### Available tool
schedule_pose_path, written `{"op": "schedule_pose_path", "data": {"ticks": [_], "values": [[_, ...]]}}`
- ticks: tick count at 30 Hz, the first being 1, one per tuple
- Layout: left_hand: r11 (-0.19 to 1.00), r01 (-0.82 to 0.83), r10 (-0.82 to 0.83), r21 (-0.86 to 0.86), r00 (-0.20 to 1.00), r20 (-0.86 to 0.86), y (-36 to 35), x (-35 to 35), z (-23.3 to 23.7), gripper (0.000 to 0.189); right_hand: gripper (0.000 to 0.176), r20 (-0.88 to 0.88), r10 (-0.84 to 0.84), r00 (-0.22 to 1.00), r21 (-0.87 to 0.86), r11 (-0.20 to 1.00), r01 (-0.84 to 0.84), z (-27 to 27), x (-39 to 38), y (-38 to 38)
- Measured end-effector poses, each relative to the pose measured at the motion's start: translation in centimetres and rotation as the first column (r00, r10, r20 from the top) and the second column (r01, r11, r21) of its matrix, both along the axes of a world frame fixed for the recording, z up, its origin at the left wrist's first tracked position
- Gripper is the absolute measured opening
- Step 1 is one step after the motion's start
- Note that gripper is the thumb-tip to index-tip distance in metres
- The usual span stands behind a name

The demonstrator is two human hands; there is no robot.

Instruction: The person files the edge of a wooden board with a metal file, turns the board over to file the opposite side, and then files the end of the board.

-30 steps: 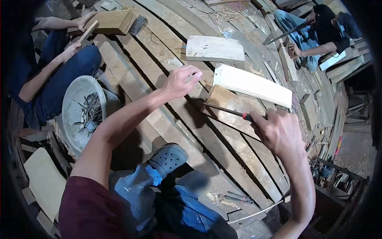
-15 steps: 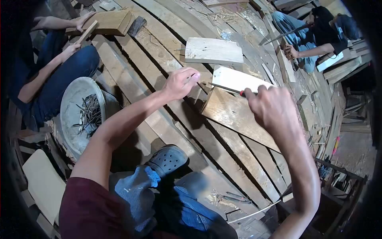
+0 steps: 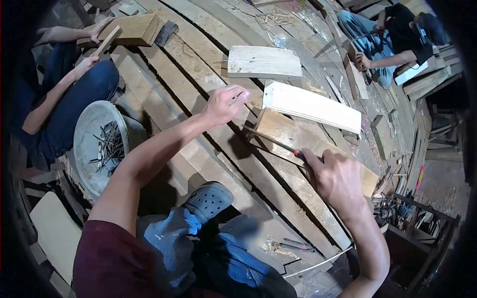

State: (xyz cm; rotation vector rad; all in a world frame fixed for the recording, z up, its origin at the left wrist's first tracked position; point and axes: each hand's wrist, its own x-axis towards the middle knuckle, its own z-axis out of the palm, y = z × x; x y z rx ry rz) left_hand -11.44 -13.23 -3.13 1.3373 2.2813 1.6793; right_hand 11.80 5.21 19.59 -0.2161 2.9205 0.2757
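Note:
My right hand (image 3: 340, 181) is closed round the red and black handle of a long screwdriver (image 3: 273, 141). Its thin dark shaft points left over a brown wooden block (image 3: 293, 134). My left hand (image 3: 227, 104) is raised to the left of the block, fingers curled together; whatever they may pinch is too small to make out. Behind the block lies a pale planed board (image 3: 313, 107). A shorter whitish wood piece (image 3: 265, 62) rests farther back, with a thin metal spike sticking out of its left end.
Gapped planks (image 3: 198, 79) form the surface. A bucket of nails (image 3: 82, 149) stands on the left. Another person (image 3: 89, 94) at the left holds a stick and a wood block; a second person (image 3: 397, 44) works at the upper right. Pencil-like tools (image 3: 295, 246) lie near my foot.
My right hand has come down and toward me with the screwdriver, from over the pale board to over the brown block. My left hand has stayed nearly still.

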Motion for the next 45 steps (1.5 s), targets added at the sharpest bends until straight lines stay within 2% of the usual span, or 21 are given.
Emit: {"op": "schedule_pose_path", "data": {"ticks": [5, 8, 9, 12, 13, 14, 16, 18, 20, 22, 23, 25, 28, 29, 32, 34, 35, 40, 41, 44, 45], "values": [[0.999, 0.036, -0.034, -0.03, 0.997, 0.069, 0.1, 0.8, 0.0, 0.022, 0.036, 0.007, -0.256, 0.967, -0.196, 0.948, 0.252, -3.4, 3.8, 2.2], [0.994, 0.016, -0.004, -0.108, 0.995, 0.103, 0.0, 1.3, 0.5, 0.021, 0.034, -0.063, -0.368, 0.928, -0.297, 0.894, 0.334, -4.9, 6.9, 3.0], [1.0, -0.024, 0.024, 0.011, 0.999, 0.028, 0.6, 1.7, 1.0, 0.016, 0.034, -0.103, -0.417, 0.903, -0.369, 0.859, 0.355, -5.7, 8.2, 3.2], [0.998, 0.048, -0.043, -0.046, 0.995, 0.094, 1.3, 2.5, 0.9, 0.012, 0.033, -0.063, -0.588, 0.806, -0.501, 0.717, 0.484, -8.9, 13.7, 3.9], [0.992, 0.097, -0.088, -0.076, 0.99, 0.111, 1.6, 2.7, 1.0, 0.012, 0.033, 0.108, -0.699, 0.707, -0.461, 0.595, 0.659, -8.9, 15.1, 3.5], [0.98, 0.153, -0.143, -0.127, 0.986, 0.082, 1.9, 2.8, 0.6, 0.017, 0.038, 0.008, -0.723, 0.691, -0.547, 0.575, 0.608, -10.5, 17.1, 3.4], [0.941, 0.246, -0.247, -0.232, 0.969, 0.029, 2.7, 3.3, -0.1, 0.03, 0.039, 0.143, -0.843, 0.518, -0.752, 0.247, 0.611, -13.3, 20.4, 2.2], [0.878, 0.35, -0.414, -0.326, 0.898, -0.151, 5.1, 4.7, 0.7, 0.057, 0.035, 0.477, -0.846, 0.239, -0.676, -0.179, 0.715, -17.0, 24.9, -1.1], [0.831, 0.359, -0.492, -0.425, 0.831, -0.26, 6.5, 5.8, 1.1, 0.083, 0.038, 0.412, -0.865, 0.287, -0.8, -0.191, 0.569, -19.4, 25.6, -3.8], [0.791, 0.331, -0.533, -0.514, 0.786, -0.313, 8.2, 7.5, 1.7, 0.108, 0.037, 0.45, -0.86, 0.24, -0.748, -0.217, 0.627, -19.8, 25.4, -5.7], [0.741, 0.284, -0.551, -0.608, 0.776, -0.309, 9.0, 8.2, 2.1, 0.124, 0.035, 0.38, -0.897, 0.225, -0.766, -0.169, 0.62, -20.3, 25.0, -6.5], [0.658, 0.276, -0.579, -0.701, 0.781, -0.236, 9.8, 8.6, 2.1, 0.125, 0.032, 0.235, -0.952, 0.197, -0.788, -0.068, 0.612, -20.9, 24.1, -7.7], [0.585, 0.268, -0.61, -0.766, 0.767, -0.197, 10.1, 8.5, 2.4, 0.127, 0.033, 0.236, -0.957, 0.168, -0.828, -0.108, 0.55, -19.9, 23.5, -7.9], [0.572, 0.27, -0.619, -0.775, 0.761, -0.192, 10.1, 8.3, 2.2, 0.128, 0.037, 0.218, -0.956, 0.198, -0.826, -0.073, 0.559, -19.4, 23.4, -7.7], [0.572, 0.291, -0.63, -0.767, 0.755, -0.183, 9.5, 7.6, 2.5, 0.127, 0.044, 0.303, -0.907, 0.294, -0.673, 0.015, 0.739, -19.2, 23.8, -6.9], [0.586, 0.305, -0.633, -0.75, 0.751, -0.189, 8.7, 7.0, 2.7, 0.125, 0.045, 0.31, -0.906, 0.287, -0.67, 0.006, 0.743, -18.9, 23.2, -7.1], [0.554, 0.29, -0.62, -0.781, 0.769, -0.154, 8.4, 6.6, 2.9, 0.125, 0.045, 0.286, -0.913, 0.29, -0.695, 0.011, 0.719, -18.9, 22.9, -7.4], [0.568, 0.271, -0.63, -0.777, 0.751, -0.198, 5.6, 3.9, 2.2, 0.137, 0.039, 0.31, -0.912, 0.269, -0.731, -0.047, 0.681, -19.1, 22.8, -7.5], [0.56, 0.279, -0.623, -0.78, 0.763, -0.174, 4.9, 3.4, 2.1, 0.137, 0.033, 0.301, -0.927, 0.225, -0.778, -0.102, 0.62, -18.8, 22.5, -7.6], [0.53, 0.244, -0.615, -0.812, 0.77, -0.17, 4.3, 2.7, 2.5, 0.142, 0.029, 0.1, -0.987, 0.127, -0.902, -0.035, 0.43, -21.2, 22.6, -7.9], [0.544, 0.237, -0.607, -0.805, 0.773, -0.183, 4.4, 2.9, 2.2, 0.142, 0.028, 0.171, -0.981, 0.092, -0.858, -0.103, 0.503, -20.8, 22.8, -7.5]]}}
